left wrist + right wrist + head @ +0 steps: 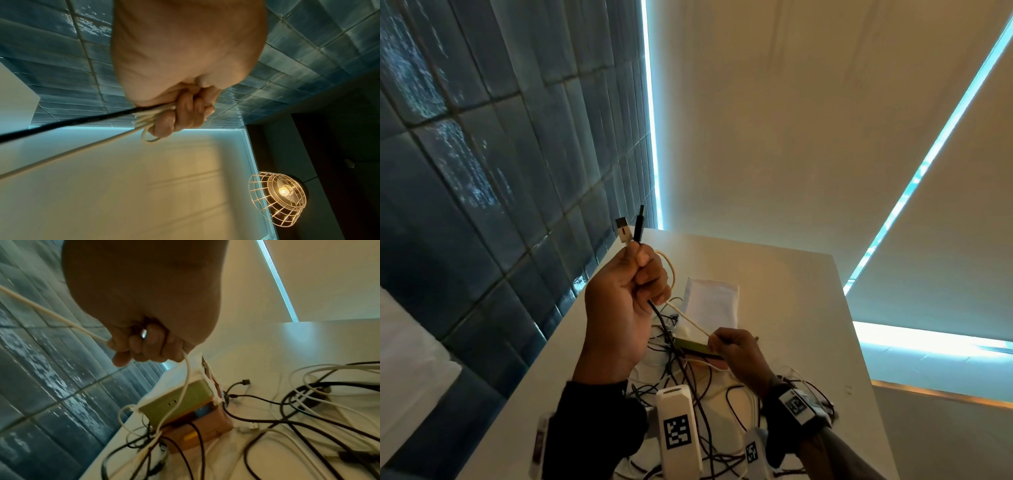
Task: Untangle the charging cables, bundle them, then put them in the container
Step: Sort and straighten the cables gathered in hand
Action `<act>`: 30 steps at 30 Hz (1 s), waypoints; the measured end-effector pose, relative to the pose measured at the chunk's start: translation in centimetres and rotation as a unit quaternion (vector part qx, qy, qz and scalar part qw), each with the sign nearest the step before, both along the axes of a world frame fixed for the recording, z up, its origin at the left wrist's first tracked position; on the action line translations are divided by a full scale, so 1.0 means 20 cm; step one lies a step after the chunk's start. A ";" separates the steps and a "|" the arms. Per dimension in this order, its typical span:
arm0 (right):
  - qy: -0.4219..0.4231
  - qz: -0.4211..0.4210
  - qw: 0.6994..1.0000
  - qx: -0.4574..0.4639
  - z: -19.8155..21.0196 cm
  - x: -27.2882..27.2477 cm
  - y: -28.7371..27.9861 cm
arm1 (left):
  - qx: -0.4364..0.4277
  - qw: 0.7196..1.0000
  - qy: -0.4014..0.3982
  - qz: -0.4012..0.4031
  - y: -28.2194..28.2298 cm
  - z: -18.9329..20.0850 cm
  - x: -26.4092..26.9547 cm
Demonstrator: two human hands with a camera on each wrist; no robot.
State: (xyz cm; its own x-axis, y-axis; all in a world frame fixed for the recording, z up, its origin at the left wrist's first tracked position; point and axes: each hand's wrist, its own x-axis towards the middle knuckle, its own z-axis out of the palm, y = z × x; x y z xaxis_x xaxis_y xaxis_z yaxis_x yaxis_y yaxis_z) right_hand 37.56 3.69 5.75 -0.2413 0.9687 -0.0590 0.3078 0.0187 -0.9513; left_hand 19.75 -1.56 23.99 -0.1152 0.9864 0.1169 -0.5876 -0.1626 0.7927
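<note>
My left hand [633, 274] is raised above the table and grips a white cable [688, 317] and a black cable [655, 310]. The white USB plug [622, 231] and the black plug [639, 222] stick up out of the fist. In the left wrist view its fingers [185, 113] curl round several white coils [144, 121] and the black cable [72, 123]. My right hand [717, 342], lower and to the right, pinches the same white cable, which runs taut between the hands. In the right wrist view the right hand [141, 345] holds the white cable [51, 315], and its slack drops into the tangle [287, 418].
A tangle of black and white cables [698, 394] covers the near part of the white table [791, 308]. A green-topped box [693, 345] on a brown one [205, 428] sits under my right hand. A white flat pouch [710, 305] lies behind. A tiled wall [482, 171] stands on the left.
</note>
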 end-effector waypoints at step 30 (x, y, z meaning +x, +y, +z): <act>0.170 0.159 0.972 0.015 0.62 -0.12 -0.12 | -0.054 0.995 -0.083 -0.031 0.06 0.01 0.00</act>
